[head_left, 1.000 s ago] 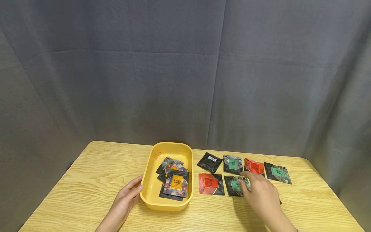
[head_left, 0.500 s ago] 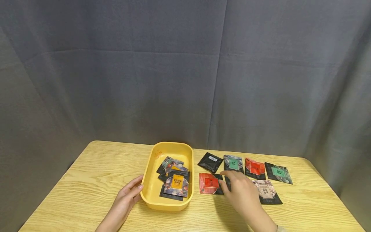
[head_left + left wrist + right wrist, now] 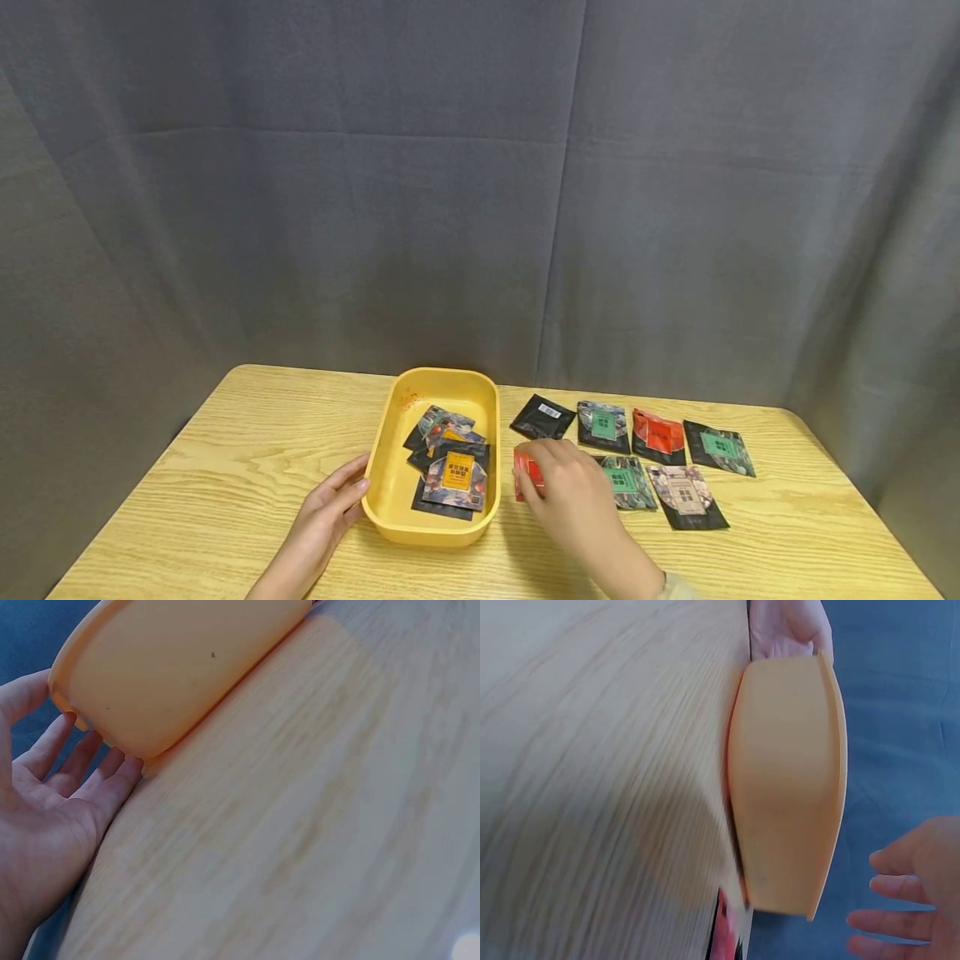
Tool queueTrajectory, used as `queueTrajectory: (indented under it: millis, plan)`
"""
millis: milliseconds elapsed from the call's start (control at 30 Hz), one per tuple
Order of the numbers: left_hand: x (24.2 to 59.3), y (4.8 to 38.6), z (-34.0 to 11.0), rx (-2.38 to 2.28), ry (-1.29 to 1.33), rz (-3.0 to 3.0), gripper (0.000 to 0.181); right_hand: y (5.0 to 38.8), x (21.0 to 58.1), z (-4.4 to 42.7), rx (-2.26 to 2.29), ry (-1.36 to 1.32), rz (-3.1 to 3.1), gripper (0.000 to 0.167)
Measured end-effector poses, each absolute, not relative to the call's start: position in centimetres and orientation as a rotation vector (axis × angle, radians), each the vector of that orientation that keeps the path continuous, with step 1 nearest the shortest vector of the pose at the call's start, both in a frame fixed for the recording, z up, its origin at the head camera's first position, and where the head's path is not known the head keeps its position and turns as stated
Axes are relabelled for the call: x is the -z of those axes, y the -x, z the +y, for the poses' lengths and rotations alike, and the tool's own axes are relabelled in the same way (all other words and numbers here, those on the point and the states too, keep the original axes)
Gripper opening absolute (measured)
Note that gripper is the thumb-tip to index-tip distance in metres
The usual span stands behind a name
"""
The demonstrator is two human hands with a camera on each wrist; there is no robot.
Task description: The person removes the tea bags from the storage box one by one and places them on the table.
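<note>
My left hand (image 3: 318,518) rests against the left side of the yellow bin (image 3: 386,521), thumb at the rim. The left wrist view shows the fingertips of this hand (image 3: 56,795) touching the bin's end (image 3: 172,682). Over a red and black sachet (image 3: 522,475) is my right hand (image 3: 577,500), covering its right part; contact cannot be told. In the right wrist view this hand (image 3: 922,889) has its fingers apart and nothing between them, with part of a red sachet (image 3: 722,934) at the bottom edge.
Several sachets overlap inside the bin, a purple one (image 3: 456,483) on top. Right of the bin lie a plain black sachet (image 3: 542,418), green-labelled ones (image 3: 603,425), a red one (image 3: 658,435) and a beige-labelled one (image 3: 684,497). A grey curtain (image 3: 450,208) hangs behind the table.
My right hand has moved left, from the front green-labelled sachet to the red and black one, uncovering the beige-labelled sachet. That green-labelled sachet lies slightly farther right. My left hand has stayed put.
</note>
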State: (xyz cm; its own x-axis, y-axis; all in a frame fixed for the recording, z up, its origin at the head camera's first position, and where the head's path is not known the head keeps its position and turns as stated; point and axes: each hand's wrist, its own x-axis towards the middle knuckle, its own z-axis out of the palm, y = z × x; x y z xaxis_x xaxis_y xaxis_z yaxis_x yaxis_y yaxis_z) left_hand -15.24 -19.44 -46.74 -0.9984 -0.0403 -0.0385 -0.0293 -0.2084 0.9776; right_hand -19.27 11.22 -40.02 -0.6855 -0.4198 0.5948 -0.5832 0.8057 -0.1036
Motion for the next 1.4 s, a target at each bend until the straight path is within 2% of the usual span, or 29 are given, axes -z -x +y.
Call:
queueTrajectory:
  millis: [233,533,867,1400]
  plan:
    - [46.7,15.2,-19.4,2.439,-0.086,-1.967,0.057,19.1,39.7,9.3,-0.399,-0.753,-2.449,0.024]
    - [46.7,15.3,-19.5,2.446,-0.09,-1.962,0.057,19.7,39.4,6.9,-0.357,-0.953,-2.461,0.026]
    - [46.7,15.3,-19.4,2.443,-0.079,-1.972,0.057,20.3,39.5,4.8,-0.267,-1.0,-2.493,0.025]
    - [46.7,15.3,-19.5,2.432,-0.044,-1.991,0.057,20.6,39.9,2.3,-0.105,-1.009,-2.774,0.048]
